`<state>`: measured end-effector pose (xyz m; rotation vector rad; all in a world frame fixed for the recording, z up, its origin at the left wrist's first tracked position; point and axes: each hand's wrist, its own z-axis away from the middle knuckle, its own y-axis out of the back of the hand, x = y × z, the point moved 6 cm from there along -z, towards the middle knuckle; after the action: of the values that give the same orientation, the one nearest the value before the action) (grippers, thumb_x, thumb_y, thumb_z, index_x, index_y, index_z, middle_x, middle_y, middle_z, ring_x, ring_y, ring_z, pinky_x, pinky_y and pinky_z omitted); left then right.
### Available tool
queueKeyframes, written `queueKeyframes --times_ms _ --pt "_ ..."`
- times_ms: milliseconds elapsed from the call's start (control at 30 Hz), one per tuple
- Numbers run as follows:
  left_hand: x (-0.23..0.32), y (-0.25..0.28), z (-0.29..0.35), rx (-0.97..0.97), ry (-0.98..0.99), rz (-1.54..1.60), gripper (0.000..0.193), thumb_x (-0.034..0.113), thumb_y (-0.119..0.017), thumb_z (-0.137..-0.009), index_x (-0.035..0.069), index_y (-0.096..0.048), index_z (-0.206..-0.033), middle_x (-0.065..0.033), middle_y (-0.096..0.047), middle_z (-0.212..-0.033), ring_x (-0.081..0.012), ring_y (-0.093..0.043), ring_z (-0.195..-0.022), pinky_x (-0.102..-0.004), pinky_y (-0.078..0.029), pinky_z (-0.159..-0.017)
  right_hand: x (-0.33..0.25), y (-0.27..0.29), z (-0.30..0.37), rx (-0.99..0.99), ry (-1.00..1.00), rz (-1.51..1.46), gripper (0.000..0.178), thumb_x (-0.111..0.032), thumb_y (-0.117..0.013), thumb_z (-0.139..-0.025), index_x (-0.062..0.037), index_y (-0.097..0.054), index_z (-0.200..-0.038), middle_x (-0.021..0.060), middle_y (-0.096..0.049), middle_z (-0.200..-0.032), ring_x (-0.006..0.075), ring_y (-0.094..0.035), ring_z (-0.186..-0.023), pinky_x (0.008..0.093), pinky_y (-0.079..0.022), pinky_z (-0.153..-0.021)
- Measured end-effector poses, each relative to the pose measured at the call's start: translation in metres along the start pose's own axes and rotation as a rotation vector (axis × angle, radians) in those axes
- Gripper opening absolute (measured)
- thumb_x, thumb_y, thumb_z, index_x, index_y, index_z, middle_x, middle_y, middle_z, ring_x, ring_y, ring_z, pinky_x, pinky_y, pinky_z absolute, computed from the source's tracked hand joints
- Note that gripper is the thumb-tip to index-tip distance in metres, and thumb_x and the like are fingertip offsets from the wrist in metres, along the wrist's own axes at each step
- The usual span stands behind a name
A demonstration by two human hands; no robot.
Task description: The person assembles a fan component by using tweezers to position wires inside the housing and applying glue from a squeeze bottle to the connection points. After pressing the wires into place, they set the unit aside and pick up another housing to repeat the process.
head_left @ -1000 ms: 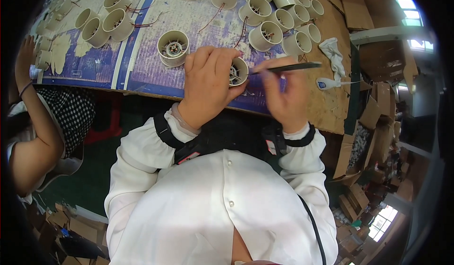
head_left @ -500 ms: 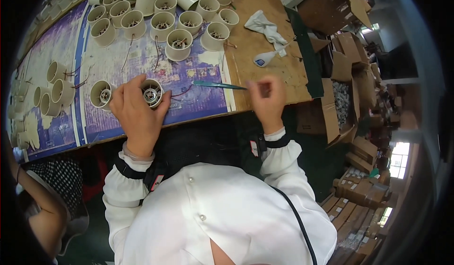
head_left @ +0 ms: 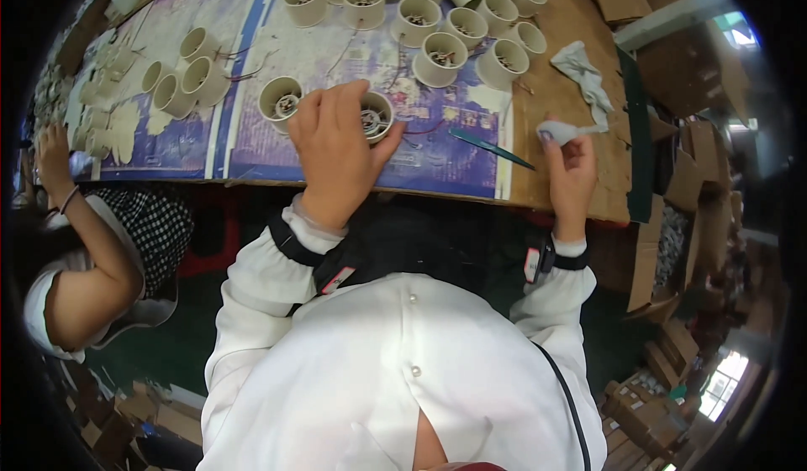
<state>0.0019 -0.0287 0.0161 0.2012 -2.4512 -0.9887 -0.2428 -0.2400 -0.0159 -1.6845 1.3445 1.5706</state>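
Note:
My left hand [head_left: 336, 156] is wrapped round a cream cup-shaped housing [head_left: 382, 128], thumb at its right side and fingers over its left. A round metallic part shows inside it, and a dark red wire runs out to the right. A similar housing [head_left: 276, 105] stands just left of my fingers. My right hand [head_left: 573, 173] closes with thumb and fingers on a white squeeze bottle [head_left: 558, 131] with a tapered tip, at the table's right side. Between my hands lie teal tweezers [head_left: 492, 147], their wider end toward the left hand.
Many cream housings with wires [head_left: 418, 19] crowd the far side of the table [head_left: 286, 156]. Several more [head_left: 202, 80] stand at the left. A crumpled white cloth [head_left: 580, 72] lies beyond the bottle. Another person's arm [head_left: 101, 227] reaches in at left; cardboard boxes [head_left: 664, 252] stand at right.
The view has shifted, so the table appears further right and higher. My right hand has gone from beside the tweezers to the squeeze bottle and taken hold of it. The left hand keeps its housing.

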Motion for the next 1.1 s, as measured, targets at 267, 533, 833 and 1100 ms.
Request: queueKeyframes --times_ms 267,533,833,1100 --pt "-0.007 0.006 0.004 -0.008 -0.052 -0.021 0.079 0.039 -0.089 -0.067 0.006 -0.056 -0.131 -0.0077 -0.062 -0.123 -0.0322 -0.052 -0.112 -0.0446 -0.037 -0.098 -0.032 -0.054 0.051 -0.272 -0.207 -0.282 0.033 -0.002 -0.062 -0.099 0.0027 -0.057 -0.132 0.0073 -0.066 -0.116 0.0148 -0.063 -0.105 0.0274 -0.05 -0.092" --pt "-0.018 0.019 0.01 -0.047 -0.119 0.043 0.083 0.039 -0.09 -0.068 0.005 -0.055 -0.136 -0.0084 -0.061 -0.131 -0.0313 -0.05 -0.115 -0.0428 -0.035 -0.101 -0.04 -0.048 0.066 -0.286 -0.089 0.082 0.03 -0.006 -0.069 -0.095 -0.0002 -0.064 -0.124 0.0017 -0.065 -0.104 0.0059 -0.055 -0.079 0.0206 -0.044 -0.066" --pt "-0.028 0.025 0.014 -0.028 -0.097 0.051 0.074 0.036 -0.089 -0.072 0.007 -0.058 -0.132 -0.0067 -0.065 -0.123 -0.0295 -0.05 -0.112 -0.0415 -0.035 -0.101 -0.046 -0.051 0.063 -0.398 -0.151 0.247 0.032 -0.003 -0.067 -0.095 -0.0004 -0.064 -0.127 0.0009 -0.064 -0.111 0.0042 -0.054 -0.085 0.0179 -0.042 -0.068" --pt "-0.028 0.024 0.015 -0.006 -0.102 0.063 0.071 0.037 -0.088 -0.073 0.008 -0.059 -0.131 -0.0056 -0.066 -0.121 -0.029 -0.05 -0.111 -0.0402 -0.036 -0.099 -0.046 -0.055 0.059 -0.419 -0.158 0.289 0.032 -0.004 -0.068 -0.095 -0.0013 -0.064 -0.127 0.0008 -0.064 -0.113 0.0038 -0.055 -0.085 0.0172 -0.042 -0.068"
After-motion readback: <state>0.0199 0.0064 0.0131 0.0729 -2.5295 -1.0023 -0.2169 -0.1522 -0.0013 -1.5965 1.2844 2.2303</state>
